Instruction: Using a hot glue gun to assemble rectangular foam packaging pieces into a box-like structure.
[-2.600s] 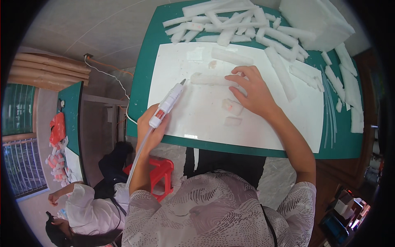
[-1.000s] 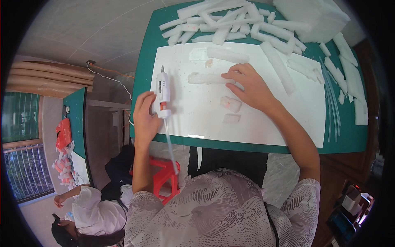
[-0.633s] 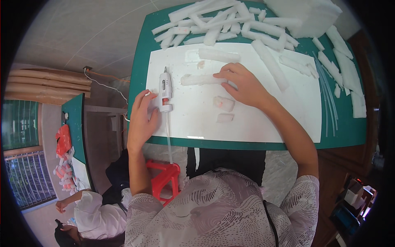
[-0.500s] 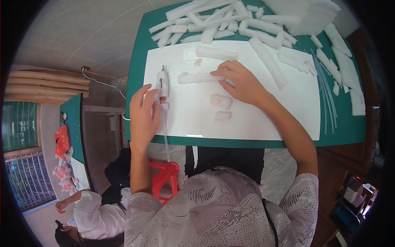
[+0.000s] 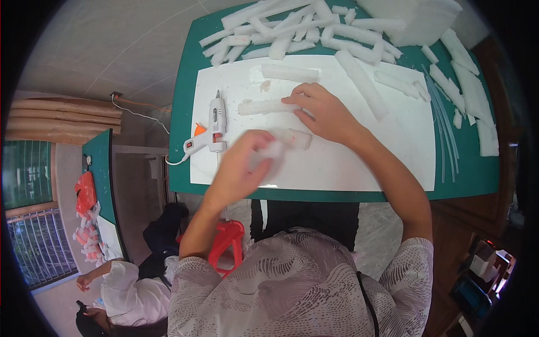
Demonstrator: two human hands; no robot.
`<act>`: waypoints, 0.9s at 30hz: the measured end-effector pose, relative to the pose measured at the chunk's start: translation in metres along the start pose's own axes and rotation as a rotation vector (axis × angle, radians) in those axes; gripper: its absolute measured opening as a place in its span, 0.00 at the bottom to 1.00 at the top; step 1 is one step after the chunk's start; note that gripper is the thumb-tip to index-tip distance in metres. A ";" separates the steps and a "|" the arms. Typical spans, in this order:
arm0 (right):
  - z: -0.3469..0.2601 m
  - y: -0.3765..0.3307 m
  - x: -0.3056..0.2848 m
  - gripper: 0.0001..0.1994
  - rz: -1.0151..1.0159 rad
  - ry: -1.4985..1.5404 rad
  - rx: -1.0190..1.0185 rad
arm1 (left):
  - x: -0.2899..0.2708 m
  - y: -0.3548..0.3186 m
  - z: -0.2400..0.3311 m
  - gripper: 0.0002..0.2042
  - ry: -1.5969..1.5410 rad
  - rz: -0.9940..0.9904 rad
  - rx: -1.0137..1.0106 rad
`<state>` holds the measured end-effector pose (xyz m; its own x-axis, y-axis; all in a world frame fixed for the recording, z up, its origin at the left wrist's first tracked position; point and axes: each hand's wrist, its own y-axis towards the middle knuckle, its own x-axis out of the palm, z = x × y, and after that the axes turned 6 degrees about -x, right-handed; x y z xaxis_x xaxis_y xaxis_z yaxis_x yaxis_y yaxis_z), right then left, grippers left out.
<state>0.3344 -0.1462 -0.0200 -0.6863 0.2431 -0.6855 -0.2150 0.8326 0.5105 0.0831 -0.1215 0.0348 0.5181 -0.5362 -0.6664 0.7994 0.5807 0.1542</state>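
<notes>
My right hand (image 5: 324, 114) pinches the right end of a white foam strip (image 5: 259, 106) lying on the white board. Smeared by motion, my left hand (image 5: 242, 164) hovers over the board's near left part, a small pale foam piece (image 5: 274, 150) showing blurred at its fingers. Just right of that, another short foam block (image 5: 298, 139) with faint orange marks rests on the board. A white hot glue gun (image 5: 217, 121) lies left of the strip, nozzle pointing away from me, a clear glue stick trailing from its rear. Beyond the strip lies another foam strip (image 5: 289, 72).
Many foam strips (image 5: 292, 28) are heaped along the far edge of the green table (image 5: 182, 106). Long foam pieces (image 5: 362, 84) and clear glue sticks (image 5: 446, 132) lie to the right. A red stool (image 5: 227, 241) stands below; another person (image 5: 135, 289) sits at left.
My left hand has moved right from the glue gun, and the nearest small foam piece is off its spot, now at my fingers. The right hand still pinches the strip.
</notes>
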 end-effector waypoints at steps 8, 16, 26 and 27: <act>-0.001 0.001 0.000 0.13 0.008 -0.008 0.001 | -0.050 -0.011 -0.036 0.13 -0.463 0.158 -0.337; -0.003 0.000 0.000 0.12 -0.018 -0.016 0.034 | -0.052 0.005 -0.038 0.11 -0.532 0.231 -0.343; -0.003 0.000 0.001 0.14 -0.022 -0.004 0.039 | -0.054 0.041 -0.052 0.14 -0.090 0.221 -0.311; -0.002 0.000 0.001 0.12 -0.012 -0.017 0.024 | -0.053 0.042 -0.053 0.13 -0.082 0.213 -0.308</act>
<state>0.3325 -0.1475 -0.0195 -0.6720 0.2416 -0.7001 -0.2061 0.8470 0.4901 0.0734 -0.0361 0.0384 0.6953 -0.4238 -0.5805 0.5488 0.8346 0.0479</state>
